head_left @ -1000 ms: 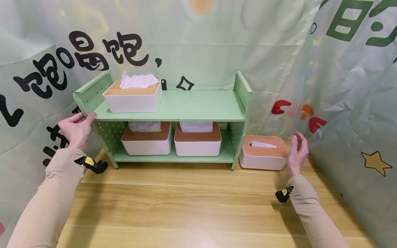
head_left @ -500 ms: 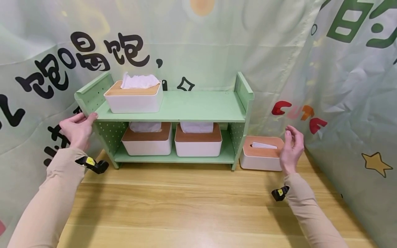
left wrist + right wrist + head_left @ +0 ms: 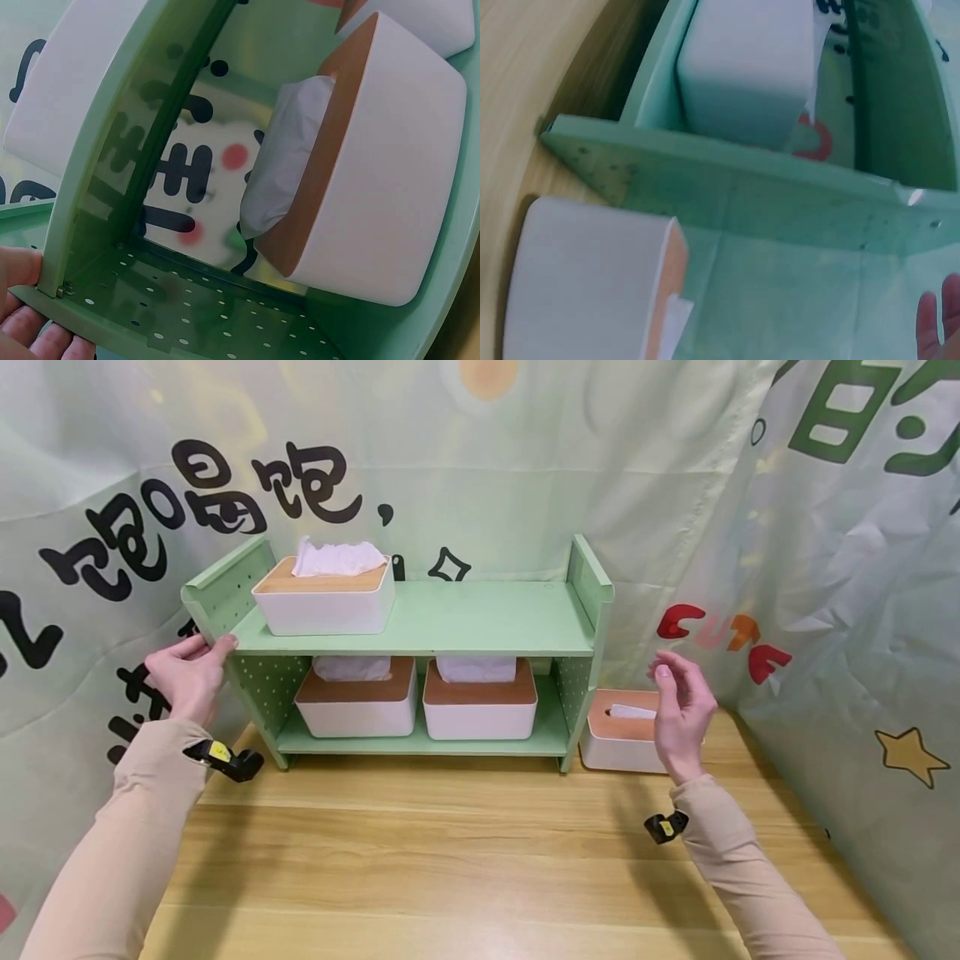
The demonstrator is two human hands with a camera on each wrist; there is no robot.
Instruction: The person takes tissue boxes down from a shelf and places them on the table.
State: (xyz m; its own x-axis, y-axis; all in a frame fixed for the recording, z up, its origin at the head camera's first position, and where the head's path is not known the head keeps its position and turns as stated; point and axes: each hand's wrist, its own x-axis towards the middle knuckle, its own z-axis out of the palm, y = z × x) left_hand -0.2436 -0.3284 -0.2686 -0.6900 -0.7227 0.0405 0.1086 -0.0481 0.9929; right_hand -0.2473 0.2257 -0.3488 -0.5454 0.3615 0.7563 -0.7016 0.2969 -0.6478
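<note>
A light green two-tier shelf (image 3: 483,614) stands on the wooden table. My left hand (image 3: 186,678) grips its left side panel, thumb on one face and fingers (image 3: 49,343) round the other. One white tissue box (image 3: 322,612) with a wood lid and a tissue poking out sits at the left of the upper tier. The lower tier holds two more, a left tissue box (image 3: 358,718) and a right tissue box (image 3: 480,722). Against the shelf's right side, a fourth tissue box (image 3: 617,753) stands on the table. My right hand (image 3: 686,720), fingers loosely bent and holding nothing, partly covers that box in the head view.
The wooden table (image 3: 450,852) stretches in front of the shelf. Behind and to the right hangs a printed cloth backdrop (image 3: 495,485) with black lettering, coloured letters and a yellow star.
My right hand has moved left and slightly up, from the right end of the box beside the shelf to in front of it. The left hand keeps its grip on the shelf.
</note>
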